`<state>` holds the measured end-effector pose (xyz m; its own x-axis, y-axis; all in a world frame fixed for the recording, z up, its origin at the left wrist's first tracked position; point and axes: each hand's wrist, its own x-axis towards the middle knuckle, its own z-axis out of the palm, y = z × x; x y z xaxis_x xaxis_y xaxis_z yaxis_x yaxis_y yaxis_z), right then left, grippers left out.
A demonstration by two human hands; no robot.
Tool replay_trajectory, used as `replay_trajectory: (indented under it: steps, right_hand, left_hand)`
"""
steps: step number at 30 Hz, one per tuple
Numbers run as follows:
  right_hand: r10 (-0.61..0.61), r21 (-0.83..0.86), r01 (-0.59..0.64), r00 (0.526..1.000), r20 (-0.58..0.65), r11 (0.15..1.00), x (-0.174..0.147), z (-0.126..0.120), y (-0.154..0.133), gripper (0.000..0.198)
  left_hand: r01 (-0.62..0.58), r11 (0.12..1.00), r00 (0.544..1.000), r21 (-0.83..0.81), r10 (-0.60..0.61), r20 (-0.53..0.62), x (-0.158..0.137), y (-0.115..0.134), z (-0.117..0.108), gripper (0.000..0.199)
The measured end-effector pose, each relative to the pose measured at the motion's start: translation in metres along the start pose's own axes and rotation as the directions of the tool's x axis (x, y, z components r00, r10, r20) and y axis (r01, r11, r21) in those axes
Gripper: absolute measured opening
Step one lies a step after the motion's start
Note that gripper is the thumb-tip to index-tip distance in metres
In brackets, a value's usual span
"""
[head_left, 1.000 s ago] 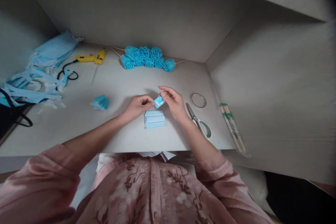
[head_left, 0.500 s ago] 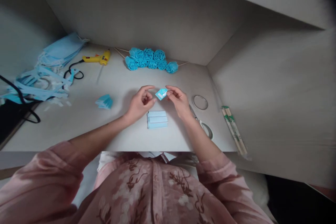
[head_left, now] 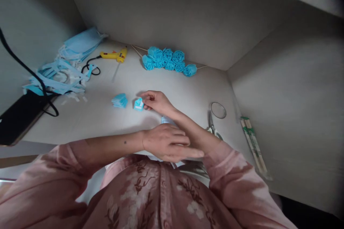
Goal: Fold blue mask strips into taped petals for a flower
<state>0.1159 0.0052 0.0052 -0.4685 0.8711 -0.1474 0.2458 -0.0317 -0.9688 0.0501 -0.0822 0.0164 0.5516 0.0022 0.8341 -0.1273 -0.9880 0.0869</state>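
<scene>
My right hand (head_left: pixel 156 101) reaches across to the left, its thumb and fingers pinching the edge of a small folded blue piece of mask fabric (head_left: pixel 138 105) with a white strip on it. Just left of that piece is a small stack of folded blue pieces (head_left: pixel 119 100). My left hand (head_left: pixel 167 143) hovers near the front edge, below my right forearm, holding nothing that shows. Its index finger points right and the other fingers are loosely bent. Partly hidden between my arms lies a pleated light-blue piece (head_left: pixel 167 119).
Blue fabric roses (head_left: pixel 167 59) on sticks line the back wall. A yellow glue gun (head_left: pixel 114 55), blue masks (head_left: pixel 83 43) and cut strips (head_left: pixel 57 78) lie at left, with a black phone-like slab (head_left: pixel 20 118). Scissors (head_left: pixel 211 126), a wire ring (head_left: pixel 218 110) and packed sticks (head_left: pixel 254 146) are at right.
My right hand has moved left with the folded blue piece, towards the stack. My left hand has come down towards the front edge, and my view has shifted.
</scene>
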Motion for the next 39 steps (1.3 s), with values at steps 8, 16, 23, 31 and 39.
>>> replay_trajectory:
  steps: [8,16,23,31,39]
  right_hand:
    - [-0.034,-0.202,0.029,0.999,-0.021,0.979,0.019,0.02,0.011,0.024]
    - [-0.282,-0.462,0.224,0.957,-0.059,0.858,-0.014,-0.013,-0.009,0.024]
    - [-0.14,-0.221,0.111,0.983,-0.12,0.969,-0.038,-0.044,-0.007,0.026]
    - [-0.365,-0.545,0.295,0.931,-0.023,0.785,-0.027,-0.054,-0.01,0.045]
    - [-0.389,-0.499,0.426,0.903,0.184,0.754,0.003,-0.039,-0.013,0.013]
  left_hand:
    - [0.051,0.998,0.996,0.026,-0.053,0.071,-0.003,-0.004,-0.001,0.032]
    - [0.104,0.994,0.975,-0.038,-0.095,0.199,-0.005,0.0,0.002,0.036]
    - [0.143,0.988,0.986,-0.051,-0.138,0.098,-0.007,-0.005,0.002,0.035]
    - [0.123,0.992,0.954,0.038,-0.128,0.27,0.03,0.01,-0.022,0.016]
    - [0.24,0.956,0.918,0.171,-0.281,0.28,0.009,0.04,-0.069,0.013]
